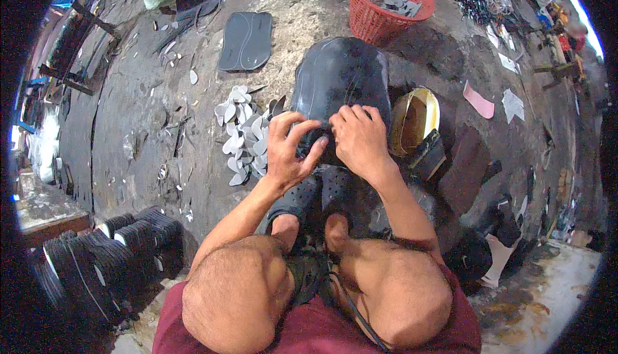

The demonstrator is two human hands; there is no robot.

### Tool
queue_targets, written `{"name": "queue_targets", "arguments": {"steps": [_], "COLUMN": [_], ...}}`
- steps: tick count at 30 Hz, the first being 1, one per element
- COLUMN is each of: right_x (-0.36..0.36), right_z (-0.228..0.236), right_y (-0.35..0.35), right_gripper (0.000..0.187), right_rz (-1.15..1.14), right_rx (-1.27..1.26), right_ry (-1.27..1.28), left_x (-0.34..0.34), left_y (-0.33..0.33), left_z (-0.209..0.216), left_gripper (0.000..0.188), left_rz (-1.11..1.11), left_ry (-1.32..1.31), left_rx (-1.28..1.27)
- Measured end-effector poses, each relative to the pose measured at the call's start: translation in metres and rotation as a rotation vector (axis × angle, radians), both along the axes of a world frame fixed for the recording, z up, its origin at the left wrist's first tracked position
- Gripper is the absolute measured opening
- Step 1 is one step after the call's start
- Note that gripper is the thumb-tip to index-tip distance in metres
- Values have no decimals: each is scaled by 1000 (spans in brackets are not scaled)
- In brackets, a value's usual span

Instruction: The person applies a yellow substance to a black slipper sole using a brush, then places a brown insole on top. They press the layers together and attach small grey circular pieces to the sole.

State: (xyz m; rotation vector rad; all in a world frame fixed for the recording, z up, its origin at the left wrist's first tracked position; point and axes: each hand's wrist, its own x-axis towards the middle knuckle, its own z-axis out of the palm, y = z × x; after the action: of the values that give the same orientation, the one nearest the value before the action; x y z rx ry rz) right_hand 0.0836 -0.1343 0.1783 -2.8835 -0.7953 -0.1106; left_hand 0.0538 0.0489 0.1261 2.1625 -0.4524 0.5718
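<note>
A rounded black block (341, 67) with a smooth, scuffed top stands on the floor in front of my feet. Over its near edge my left hand (290, 148) is bent, with thumb and forefinger drawn toward each other around something dark. Beside it, my right hand (362, 138) curls its fingers down at the same edge, close to the left fingertips. Whatever dark piece lies between the fingers blends into the block, and I cannot make out its kind. Just left of the block lies a heap of small grey-white leaf-shaped cutouts (241, 138).
A red plastic basket (367, 16) with grey scraps stands behind the block. A black sheet with sole-like outlines (246, 41) lies far left. An open container with a pale yellow inside (412, 119) sits right. Black sole-shaped stacks (109, 260) fill the lower left. A pink scrap (478, 100) lies right.
</note>
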Motion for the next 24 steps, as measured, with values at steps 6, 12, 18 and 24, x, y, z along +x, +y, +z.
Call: {"name": "queue_targets", "arguments": {"steps": [6,12,18,24], "right_x": [30,24,24,14], "right_z": [2,-40,34,7], "right_y": [-60,-48,-35,-41], "right_gripper": [53,64,63,134], "right_rz": [-503,-535,-369,-473], "right_rx": [616,644,1701,1198], "right_ry": [94,-17,350,268], "left_x": [-4,-2,37,32], "left_y": [11,14,4,5], "left_z": [-7,-1,45,36], "left_gripper": [46,52,61,51], "left_rz": [-173,-141,-44,-356], "left_ry": [-40,131,828,1252], "left_rx": [346,258,-846,-1346]}}
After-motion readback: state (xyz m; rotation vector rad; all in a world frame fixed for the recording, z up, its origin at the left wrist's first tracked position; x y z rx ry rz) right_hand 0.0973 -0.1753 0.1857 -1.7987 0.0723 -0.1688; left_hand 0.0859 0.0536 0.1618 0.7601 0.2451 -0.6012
